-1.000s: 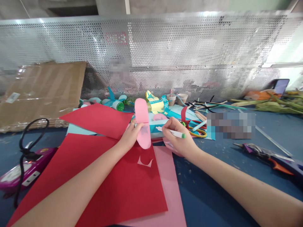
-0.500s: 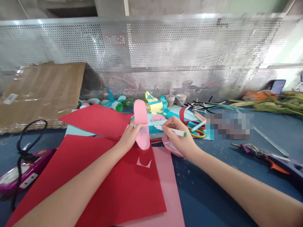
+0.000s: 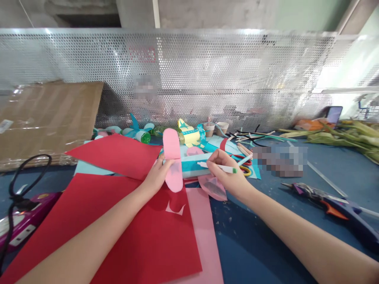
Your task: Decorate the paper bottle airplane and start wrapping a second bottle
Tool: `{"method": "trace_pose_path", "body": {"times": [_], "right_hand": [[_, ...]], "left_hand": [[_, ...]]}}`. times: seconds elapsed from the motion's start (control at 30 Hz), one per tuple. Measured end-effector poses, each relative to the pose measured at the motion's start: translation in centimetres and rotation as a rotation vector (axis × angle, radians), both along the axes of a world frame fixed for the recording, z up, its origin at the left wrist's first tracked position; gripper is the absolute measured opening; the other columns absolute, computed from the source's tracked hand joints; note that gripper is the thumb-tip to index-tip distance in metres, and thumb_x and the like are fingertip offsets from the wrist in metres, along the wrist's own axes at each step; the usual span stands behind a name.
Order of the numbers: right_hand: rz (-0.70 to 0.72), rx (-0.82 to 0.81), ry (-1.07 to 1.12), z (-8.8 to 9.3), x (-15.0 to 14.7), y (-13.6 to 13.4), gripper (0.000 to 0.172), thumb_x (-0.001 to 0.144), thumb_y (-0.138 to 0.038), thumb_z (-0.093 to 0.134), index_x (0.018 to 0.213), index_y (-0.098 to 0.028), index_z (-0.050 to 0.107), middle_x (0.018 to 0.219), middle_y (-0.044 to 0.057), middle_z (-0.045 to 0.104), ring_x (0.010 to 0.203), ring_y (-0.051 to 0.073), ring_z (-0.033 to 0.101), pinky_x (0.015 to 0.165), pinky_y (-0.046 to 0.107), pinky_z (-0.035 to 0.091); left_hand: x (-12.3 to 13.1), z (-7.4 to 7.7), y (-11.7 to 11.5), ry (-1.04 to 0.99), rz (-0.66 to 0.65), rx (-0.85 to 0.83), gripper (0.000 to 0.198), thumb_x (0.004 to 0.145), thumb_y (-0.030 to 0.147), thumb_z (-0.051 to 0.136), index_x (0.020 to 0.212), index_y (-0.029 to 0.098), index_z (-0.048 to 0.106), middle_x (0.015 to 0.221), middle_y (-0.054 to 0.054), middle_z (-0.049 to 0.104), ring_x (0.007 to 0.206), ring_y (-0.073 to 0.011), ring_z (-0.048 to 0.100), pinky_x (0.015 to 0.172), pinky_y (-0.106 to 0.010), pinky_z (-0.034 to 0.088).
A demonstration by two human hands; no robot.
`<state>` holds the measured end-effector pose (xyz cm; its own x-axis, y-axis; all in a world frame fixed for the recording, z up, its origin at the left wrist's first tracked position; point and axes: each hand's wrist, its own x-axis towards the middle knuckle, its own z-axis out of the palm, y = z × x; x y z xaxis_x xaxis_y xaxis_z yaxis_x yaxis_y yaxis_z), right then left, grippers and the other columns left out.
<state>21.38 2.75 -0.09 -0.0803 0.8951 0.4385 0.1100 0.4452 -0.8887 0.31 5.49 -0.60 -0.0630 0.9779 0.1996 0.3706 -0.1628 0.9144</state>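
My left hand (image 3: 156,173) is closed around a long pink paper piece (image 3: 174,179) with rounded ends, the thumb lying across its middle. The upper half stands up and the lower half slopes toward me. Just right of it lies a light blue body with a brighter blue band (image 3: 189,166), partly hidden by the pink piece. In my right hand (image 3: 226,167) is a white marker (image 3: 222,168) with a green end, its tip pointing left over the blue band. Whether the tip touches cannot be seen. Below this hand rests a pink rounded piece (image 3: 211,187).
Red paper sheets (image 3: 148,236) and pink paper (image 3: 204,221) cover the near table. A glue gun (image 3: 322,201) lies at right, a purple power strip (image 3: 26,225) at left. Behind stand a yellow paper plane (image 3: 191,135), paper cups (image 3: 209,129), scissors (image 3: 246,170) and cardboard (image 3: 53,118).
The marker tip has drawn back to the right, away from the pink piece, and more of the blue band shows. My left hand keeps its hold. The whole view has shifted slightly.
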Motion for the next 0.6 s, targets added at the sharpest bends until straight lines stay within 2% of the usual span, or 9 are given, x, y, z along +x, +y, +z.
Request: {"method": "trace_pose_path", "body": {"times": [0.2,0.4,0.6], "right_hand": [[0.037,0.029,-0.007,-0.80,0.00,0.49,0.017,0.079,-0.030,0.060,0.072,-0.023,0.046,0.060,-0.006,0.047,0.054,0.011,0.044,0.052,0.025,0.034],[0.039,0.018,-0.014,-0.96,-0.15,0.65,0.018,0.081,-0.031,0.060,0.073,-0.023,0.046,0.062,-0.006,0.048,0.055,0.011,0.043,0.052,0.025,0.034],[0.074,0.007,-0.035,-0.96,-0.33,0.62,0.020,0.082,-0.034,0.061,0.074,-0.023,0.046,0.064,-0.005,0.050,0.056,0.011,0.044,0.053,0.025,0.034]], "left_hand": [[-0.02,-0.09,0.18,-0.018,-0.003,0.055,0.033,0.075,0.041,0.054,0.101,0.025,0.066,0.119,-0.003,0.066,0.112,-0.0293,0.058,0.100,-0.039,0.042],[0.02,-0.07,0.11,-0.009,-0.015,0.025,0.036,0.075,0.044,0.053,0.102,0.025,0.066,0.115,-0.003,0.066,0.107,-0.0282,0.060,0.093,-0.036,0.047],[0.12,0.05,-0.03,-0.006,-0.027,0.025,0.037,0.077,0.044,0.052,0.106,0.025,0.065,0.118,-0.003,0.065,0.111,-0.0281,0.058,0.095,-0.036,0.045]]}}
